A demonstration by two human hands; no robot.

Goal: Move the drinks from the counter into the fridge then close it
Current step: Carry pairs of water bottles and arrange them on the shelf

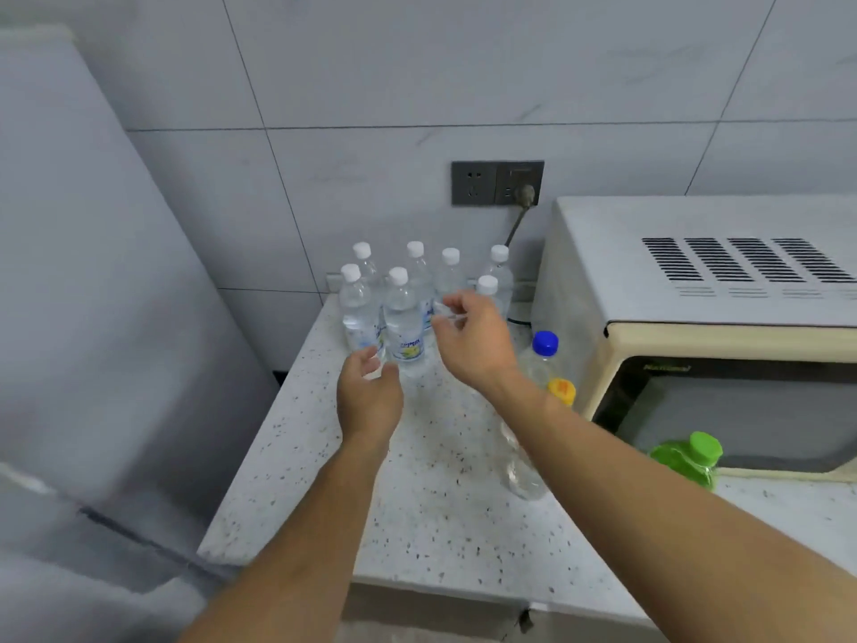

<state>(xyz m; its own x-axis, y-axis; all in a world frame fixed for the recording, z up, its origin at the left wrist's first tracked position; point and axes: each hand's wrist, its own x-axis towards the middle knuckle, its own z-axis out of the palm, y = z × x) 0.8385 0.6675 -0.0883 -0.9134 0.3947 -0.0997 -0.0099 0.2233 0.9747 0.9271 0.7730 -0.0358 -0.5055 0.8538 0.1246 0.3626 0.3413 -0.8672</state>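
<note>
Hands at the bottle cluster

Bottles first: seven small clear plastic water bottles with white caps point(402, 313) stand upright in a tight group at the back of the white speckled stone surface point(445, 517), near the grey tiled wall point(463, 76). My left hand point(368, 396) reaches in at the base of the front bottles, fingers loosely curved and spread, gripping nothing; whether the fingertips touch a bottle I cannot tell, the edge is blurred. My right hand point(473, 336) hovers at the right side of the group, fingers curled but apart, also holding nothing.

To the right, partly behind my right forearm, stand a clear bottle with a blue cap point(545, 343) and one with a yellow-orange cap point(562, 389). A green bottle with a green cap point(691, 457) sits further right, in front of the cream-coloured microwave oven point(695, 280).

Pale grey fridge point(92, 271) stands left of the surface, doors shut, with a dark seam between upper and lower parts.

Dark grey double wall socket point(497, 183) sits above the bottles, a plug in its right half, cable running down behind the microwave.
</note>
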